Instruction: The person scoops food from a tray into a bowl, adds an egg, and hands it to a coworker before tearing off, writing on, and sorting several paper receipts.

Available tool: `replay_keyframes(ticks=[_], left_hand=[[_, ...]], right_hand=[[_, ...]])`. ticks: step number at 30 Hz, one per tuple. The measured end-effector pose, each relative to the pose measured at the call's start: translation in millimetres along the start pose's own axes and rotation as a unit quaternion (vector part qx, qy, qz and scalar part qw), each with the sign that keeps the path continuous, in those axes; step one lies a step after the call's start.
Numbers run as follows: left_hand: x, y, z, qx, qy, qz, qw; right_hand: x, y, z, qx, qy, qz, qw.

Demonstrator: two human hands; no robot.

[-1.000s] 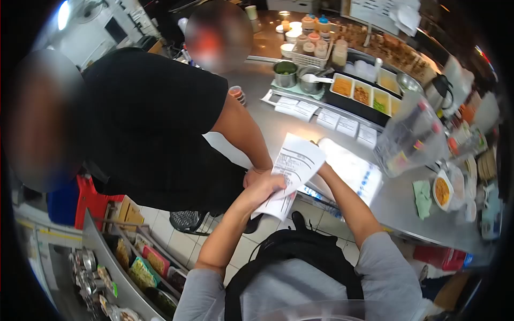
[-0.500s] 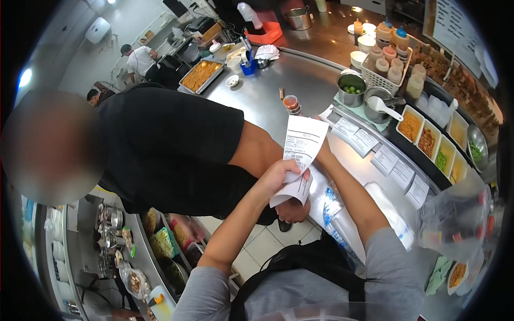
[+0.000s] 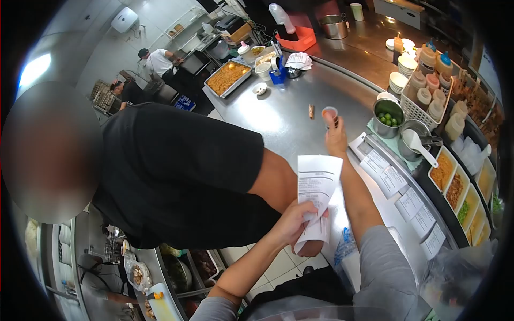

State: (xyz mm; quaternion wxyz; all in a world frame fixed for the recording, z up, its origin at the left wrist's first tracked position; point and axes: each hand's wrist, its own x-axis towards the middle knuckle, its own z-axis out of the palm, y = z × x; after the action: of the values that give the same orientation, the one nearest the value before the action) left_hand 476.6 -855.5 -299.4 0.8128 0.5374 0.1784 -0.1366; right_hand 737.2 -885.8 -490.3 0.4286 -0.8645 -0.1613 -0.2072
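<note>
My left hand (image 3: 297,220) grips a long printed paper receipt (image 3: 319,179) between thumb and fingers, and its lower end curls down below the hand. At the end of my outstretched right arm, my right hand (image 3: 337,137) has its fingers closed on a small clear sauce cup (image 3: 330,112) with red-orange contents, standing on the steel counter (image 3: 289,115). What lies beneath the cup is partly hidden by the fingers. A clothes peg (image 3: 311,111) lies just left of the cup.
A person in a black shirt (image 3: 182,166) stands close on my left, one arm passing behind the receipt. Order slips (image 3: 409,205) line the counter edge at right. Beyond are a pot of limes (image 3: 388,117), a sauce-bottle basket (image 3: 420,109) and food tubs (image 3: 455,195). Two other people work at the back.
My right hand has reached forward from behind the receipt to the sauce cup. My left hand still holds the receipt. The view has shifted, so the counter things appear further right.
</note>
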Motion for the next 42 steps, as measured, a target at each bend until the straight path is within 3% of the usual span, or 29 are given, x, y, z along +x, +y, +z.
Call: replay_keyframes(ticks=[2,4,7,8,9,10,11,12,13,15,16,17,19,21,24,26,27,29,30,31,33,34,36,39,41,42], left_hand=[[14,3,-18,-0.004,0.039,-0.009,0.999],[30,6,-36,-0.024,0.107,0.012,0.994],[42,10,-67,-0.025,0.139,0.044,0.989],[45,10,-72,-0.041,0.134,0.056,0.989],[50,14,-75,-0.037,0.121,0.066,0.990],[54,19,-80,-0.017,0.143,0.075,0.987],[61,24,-86,0.001,0.168,0.081,0.982],[68,26,-89,0.021,0.183,0.109,0.977],[70,26,-92,0.012,0.193,0.090,0.977],[68,25,-96,0.069,0.142,0.112,0.981],[63,22,-93,0.087,0.177,0.086,0.977],[59,15,-96,0.089,0.136,0.088,0.983],[41,6,-111,0.163,0.129,0.125,0.970],[18,13,-129,0.166,0.118,0.152,0.967],[-6,18,-173,0.181,0.123,0.209,0.953],[-12,31,-190,0.179,0.130,0.203,0.954],[-4,29,-199,0.155,0.129,0.210,0.957],[15,26,-216,0.209,0.093,0.177,0.957],[27,24,-209,0.328,0.141,0.206,0.911],[39,23,-203,0.441,0.183,0.219,0.851],[74,17,-201,0.632,0.218,0.260,0.697],[94,13,-204,0.635,0.212,0.260,0.696],[143,10,-216,0.735,0.177,0.259,0.601],[209,-2,-249,0.740,0.144,0.267,0.600],[229,7,-253,0.736,0.149,0.297,0.590],[234,11,-253,0.742,0.142,0.304,0.581]], right_hand=[[3,0,-10,-0.032,0.012,0.022,0.999],[-1,-17,-21,-0.064,0.146,0.002,0.987],[-45,-42,-37,0.014,0.068,0.043,0.997],[-59,-40,-27,0.180,-0.025,0.096,0.979],[-64,-39,-15,0.342,-0.108,0.140,0.923],[-51,-49,-23,0.343,-0.092,0.129,0.926],[-40,-67,-41,0.532,-0.162,0.223,0.801],[-38,-83,-55,0.683,-0.231,0.310,0.620],[-40,-99,-67,0.676,-0.237,0.331,0.614],[-31,-128,-80,0.631,-0.264,0.244,0.688],[-29,-127,-66,0.598,-0.220,0.213,0.740],[-26,-129,-53,0.565,-0.177,0.179,0.786],[4,-117,-44,0.505,-0.096,0.189,0.837],[37,-99,-58,0.452,-0.075,0.152,0.876],[32,-110,-81,0.490,-0.069,0.180,0.850],[9,-92,-59,0.379,-0.056,0.123,0.915],[-1,-64,-35,0.250,-0.128,0.138,0.950],[-29,-65,3,0.162,-0.129,0.085,0.975],[-39,-67,24,0.175,-0.134,0.107,0.970],[-43,-75,35,0.101,-0.145,0.076,0.981],[-46,-89,55,0.008,-0.129,0.052,0.990],[-45,-92,63,-0.020,-0.134,0.047,0.990],[-31,-93,82,-0.049,-0.134,0.040,0.989],[25,-90,109,-0.067,-0.101,0.028,0.992],[95,-91,124,-0.036,0.088,-0.075,0.993],[135,-89,135,0.033,0.073,-0.022,0.997]])
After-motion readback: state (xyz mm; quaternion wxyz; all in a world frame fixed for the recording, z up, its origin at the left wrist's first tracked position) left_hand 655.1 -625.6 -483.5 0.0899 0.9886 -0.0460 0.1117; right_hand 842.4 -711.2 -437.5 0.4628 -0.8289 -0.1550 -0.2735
